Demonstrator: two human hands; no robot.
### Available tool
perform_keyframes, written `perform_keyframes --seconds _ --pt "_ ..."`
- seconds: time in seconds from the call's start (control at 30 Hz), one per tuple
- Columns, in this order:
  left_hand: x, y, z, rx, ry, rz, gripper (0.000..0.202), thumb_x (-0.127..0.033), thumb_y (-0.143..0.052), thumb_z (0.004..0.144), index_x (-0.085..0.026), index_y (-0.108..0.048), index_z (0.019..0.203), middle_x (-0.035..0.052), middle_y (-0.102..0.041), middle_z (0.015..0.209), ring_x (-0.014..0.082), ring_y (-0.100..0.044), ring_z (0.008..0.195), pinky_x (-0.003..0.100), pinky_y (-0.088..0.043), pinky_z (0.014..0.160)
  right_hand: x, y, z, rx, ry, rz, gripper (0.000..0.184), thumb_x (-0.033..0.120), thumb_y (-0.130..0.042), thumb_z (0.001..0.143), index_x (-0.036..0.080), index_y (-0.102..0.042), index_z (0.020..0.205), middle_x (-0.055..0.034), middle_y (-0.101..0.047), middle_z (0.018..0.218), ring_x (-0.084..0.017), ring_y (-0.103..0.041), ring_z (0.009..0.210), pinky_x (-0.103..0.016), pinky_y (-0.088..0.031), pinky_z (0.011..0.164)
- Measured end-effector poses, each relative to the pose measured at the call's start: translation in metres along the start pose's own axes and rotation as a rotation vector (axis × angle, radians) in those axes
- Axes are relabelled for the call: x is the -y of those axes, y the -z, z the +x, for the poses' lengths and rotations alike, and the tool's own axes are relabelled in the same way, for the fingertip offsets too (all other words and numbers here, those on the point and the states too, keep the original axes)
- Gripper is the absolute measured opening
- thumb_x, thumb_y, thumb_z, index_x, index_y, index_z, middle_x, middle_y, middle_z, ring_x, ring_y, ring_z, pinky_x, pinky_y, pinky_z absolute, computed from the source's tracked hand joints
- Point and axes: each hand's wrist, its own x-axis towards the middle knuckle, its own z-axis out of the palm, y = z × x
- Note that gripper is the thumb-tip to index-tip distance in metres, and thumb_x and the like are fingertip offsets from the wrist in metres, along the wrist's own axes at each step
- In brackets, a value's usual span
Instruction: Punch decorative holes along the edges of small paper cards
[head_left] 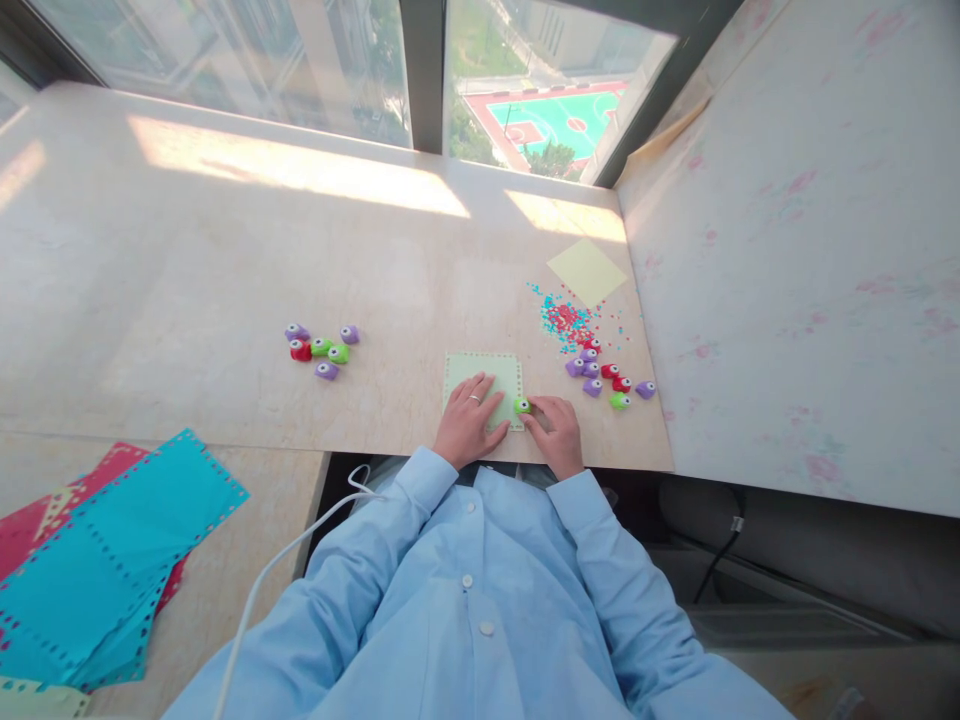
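Note:
A pale green sheet of paper [463,368] lies on the table in front of me, with small punched holes along its edges. My left hand [471,420] rests flat on it, fingers spread, a ring on one finger. At the sheet's right edge sits a small green craft punch [523,405]. My right hand [555,430] grips that punch from the right between thumb and fingers. Whether the paper's edge is inside the punch's slot is too small to tell.
Several purple, red and green punches [592,387] lie to the right, below a heap of red and blue confetti [568,322] and a yellow sheet [587,272]. More punches [327,371] stand left. Blue punched sheets [112,550] overlap red ones at lower left. A white cable [259,585] crosses my left sleeve.

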Motion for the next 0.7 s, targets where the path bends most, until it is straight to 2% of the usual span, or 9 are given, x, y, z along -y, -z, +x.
perform_keyframes --seconds 0.7 --pt "-0.0024 0.0021 0.0026 0.0 0.035 -0.009 0.038 -0.039 -0.058 0.085 -0.02 -0.063 0.118 0.0133 -0.051 0.143 0.0292 -0.037 0.14 0.049 -0.033 0.112 0.0001 0.0009 -0.0024 -0.043 -0.016 0.046 0.02 0.041 -0.064 0.089 0.024 -0.074 0.096 -0.007 -0.068 0.084 -0.023 -0.062 0.083 -0.04 -0.054 0.076"
